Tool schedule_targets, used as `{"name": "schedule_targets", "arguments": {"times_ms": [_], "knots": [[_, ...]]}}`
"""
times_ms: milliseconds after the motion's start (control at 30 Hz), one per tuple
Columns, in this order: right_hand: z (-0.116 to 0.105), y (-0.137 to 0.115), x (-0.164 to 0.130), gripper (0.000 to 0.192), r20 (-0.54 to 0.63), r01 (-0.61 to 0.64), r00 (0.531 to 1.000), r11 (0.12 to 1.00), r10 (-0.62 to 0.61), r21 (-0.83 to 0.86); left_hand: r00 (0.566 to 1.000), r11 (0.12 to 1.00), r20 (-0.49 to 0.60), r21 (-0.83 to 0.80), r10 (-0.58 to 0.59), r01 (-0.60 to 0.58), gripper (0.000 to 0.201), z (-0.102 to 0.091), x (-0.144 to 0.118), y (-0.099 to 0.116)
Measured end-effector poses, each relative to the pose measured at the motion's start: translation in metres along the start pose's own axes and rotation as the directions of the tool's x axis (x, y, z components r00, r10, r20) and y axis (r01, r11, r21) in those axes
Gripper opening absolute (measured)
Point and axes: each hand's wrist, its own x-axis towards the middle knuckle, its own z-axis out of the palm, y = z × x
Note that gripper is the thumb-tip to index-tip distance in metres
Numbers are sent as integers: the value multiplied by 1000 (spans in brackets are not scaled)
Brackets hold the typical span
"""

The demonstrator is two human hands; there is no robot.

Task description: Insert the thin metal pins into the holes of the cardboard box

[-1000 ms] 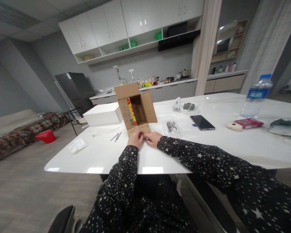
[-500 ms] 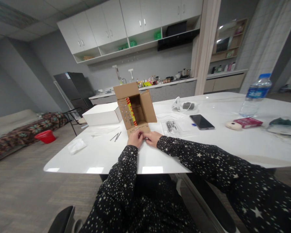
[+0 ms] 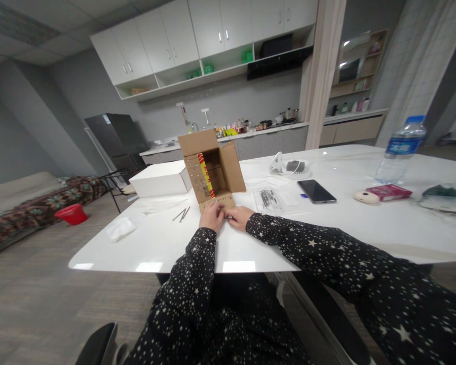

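Observation:
An open cardboard box [image 3: 213, 165] lies on its side on the white table [image 3: 327, 223], with rows of small metal studs in its left flap and lower flap [image 3: 216, 202]. My left hand [image 3: 212, 217] is curled on the front edge of the lower flap. My right hand [image 3: 238, 217] sits right beside it, fingertips pinched on a small metal piece where the two hands meet. Both sleeves are black with white stars. The fingertips are partly hidden by the hands themselves.
Two loose nails [image 3: 182, 214] and a crumpled tissue [image 3: 120, 229] lie to the left. A white box [image 3: 160, 178] stands behind them. To the right are a clear bag of small parts [image 3: 268, 198], a phone [image 3: 316, 191], a water bottle [image 3: 401, 150] and a red packet [image 3: 389, 192].

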Motion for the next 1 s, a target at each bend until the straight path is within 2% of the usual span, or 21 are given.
{"name": "schedule_targets", "arguments": {"times_ms": [500,1000], "knots": [[1,1,1,21,-4,-8,1000,1000,8,2,997,1000,72,-22,20,-18,25,2,0,-2],[1,1,0,21,-8,-7,1000,1000,7,7,995,998,82,-35,58,-56,23,0,0,3]]}}
